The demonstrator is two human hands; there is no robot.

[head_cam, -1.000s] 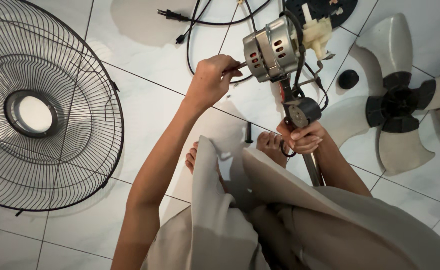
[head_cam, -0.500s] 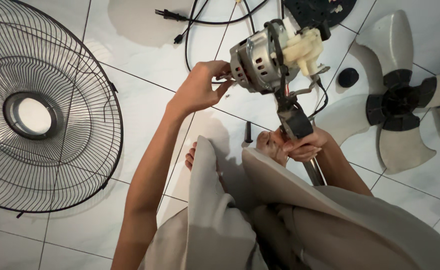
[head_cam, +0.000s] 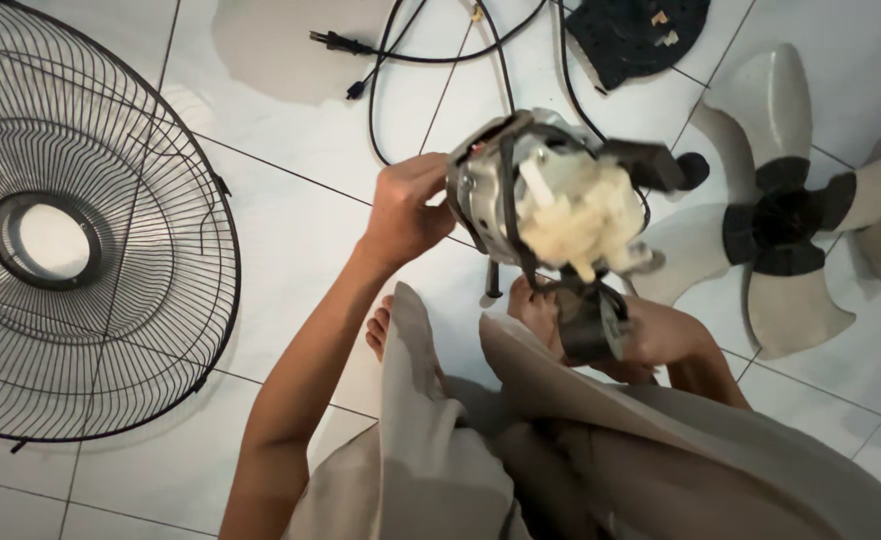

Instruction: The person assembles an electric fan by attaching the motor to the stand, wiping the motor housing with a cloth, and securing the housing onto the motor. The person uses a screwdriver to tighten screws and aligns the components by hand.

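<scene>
White tiled floor (head_cam: pixel 290 230) lies bare between fan grille (head_cam: pixel 110 330) and blade (head_cam: pixel 790 200); left hand (head_cam: pixel 405 210) and right hand (head_cam: pixel 650 335) each clamp the fan motor (head_cam: pixel 550 200).

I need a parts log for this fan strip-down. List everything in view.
fan motor: one, silver metal with a cream plastic gearbox, held up at centre
wire guard: one, black, flat on the floor at left
fan blade: one, pale grey with a dark hub, floor at right
power cord: one, black, looped at top
base plate: one, black, top edge
floor tiles: white
left hand: on the motor's front end
right hand: gripping below the motor
bare feet: two, on the tiles
</scene>
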